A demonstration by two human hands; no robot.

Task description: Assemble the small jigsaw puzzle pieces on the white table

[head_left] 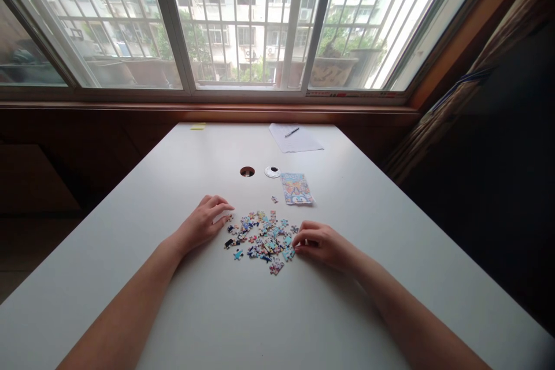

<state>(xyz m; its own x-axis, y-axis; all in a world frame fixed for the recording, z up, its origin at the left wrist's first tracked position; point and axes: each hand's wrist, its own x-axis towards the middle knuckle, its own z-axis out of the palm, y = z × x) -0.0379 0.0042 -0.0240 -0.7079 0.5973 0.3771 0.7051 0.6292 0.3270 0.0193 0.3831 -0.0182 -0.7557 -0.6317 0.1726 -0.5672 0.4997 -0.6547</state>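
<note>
A loose heap of small colourful jigsaw puzzle pieces (266, 237) lies on the white table, some overlapping. On its left side, my left hand (206, 221) rests with the fingers apart, its fingertips close to a few pieces at the upper left edge. My right hand (319, 244) is at the right edge of the heap with curled fingers. Its fingertips come together on a light blue puzzle piece (288, 254). A pinkish cluster (276, 266) lies at the near edge, and a single piece (274, 199) sits apart beyond the heap.
A small printed picture sheet (297, 188) lies past the heap on the white table (208, 312). Behind are a round cable hole (247, 171), its cover (272, 171), white paper (303, 141) with a pen (292, 132), and a yellow note (198, 126). A barred window stands behind the table.
</note>
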